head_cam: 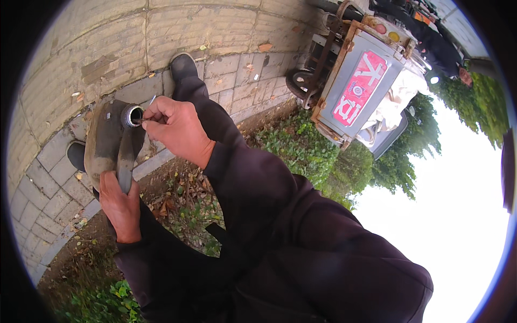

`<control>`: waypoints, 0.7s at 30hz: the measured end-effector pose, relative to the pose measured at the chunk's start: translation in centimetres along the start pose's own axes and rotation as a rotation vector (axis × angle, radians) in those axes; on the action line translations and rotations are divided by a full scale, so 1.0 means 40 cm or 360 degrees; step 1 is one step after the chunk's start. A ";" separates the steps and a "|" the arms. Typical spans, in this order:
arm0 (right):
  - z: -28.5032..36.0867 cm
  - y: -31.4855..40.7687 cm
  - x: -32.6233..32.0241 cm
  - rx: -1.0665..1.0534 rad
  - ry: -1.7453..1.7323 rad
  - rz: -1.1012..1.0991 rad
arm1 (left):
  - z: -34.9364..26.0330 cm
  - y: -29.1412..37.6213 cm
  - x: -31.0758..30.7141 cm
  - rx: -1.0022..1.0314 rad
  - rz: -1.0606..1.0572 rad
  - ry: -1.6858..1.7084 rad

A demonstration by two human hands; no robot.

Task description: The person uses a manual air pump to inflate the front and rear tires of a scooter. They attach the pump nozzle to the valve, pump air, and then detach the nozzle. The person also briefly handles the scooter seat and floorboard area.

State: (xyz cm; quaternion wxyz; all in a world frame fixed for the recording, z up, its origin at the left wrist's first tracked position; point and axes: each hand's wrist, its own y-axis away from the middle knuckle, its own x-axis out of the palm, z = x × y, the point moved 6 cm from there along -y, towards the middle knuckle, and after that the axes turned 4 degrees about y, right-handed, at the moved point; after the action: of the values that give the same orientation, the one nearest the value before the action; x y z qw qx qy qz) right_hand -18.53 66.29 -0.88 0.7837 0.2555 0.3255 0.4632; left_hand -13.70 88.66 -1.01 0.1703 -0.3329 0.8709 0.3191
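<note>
A dirty grey-brown plastic jerrycan (101,141) lies before me, its round threaded mouth (133,116) turned towards my right hand. My left hand (118,206) grips the lower end of its handle (126,161), with the fingers over the can's body and the thumb on the other side. At the mouth, my right hand (174,126) pinches a small dark thing between thumb and fingertips; part of it is inside the opening, and its kind cannot be told. A thin whitish stick (152,99) pokes out above the fingers of the same hand.
My dark shoes (183,68) are on the grey brick paving (48,183). Beyond runs a strip of ribbed yellowish slabs (194,30). A planted bed with low bushes (297,141) borders the paving. At the upper right stands a rusty-edged metal cart (375,48), with a person in dark clothes (440,48) beyond.
</note>
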 end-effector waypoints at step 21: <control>-0.033 -0.018 -0.048 0.0069 -0.0246 -0.0131 | -0.042 -0.027 0.004 0.0030 0.0042 0.0052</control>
State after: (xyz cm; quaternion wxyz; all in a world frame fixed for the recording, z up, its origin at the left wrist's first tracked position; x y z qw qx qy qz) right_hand -19.80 64.39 -1.71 0.8192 0.2938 0.2841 0.4023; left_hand -13.23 86.84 -0.32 0.1550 -0.3249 0.8808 0.3075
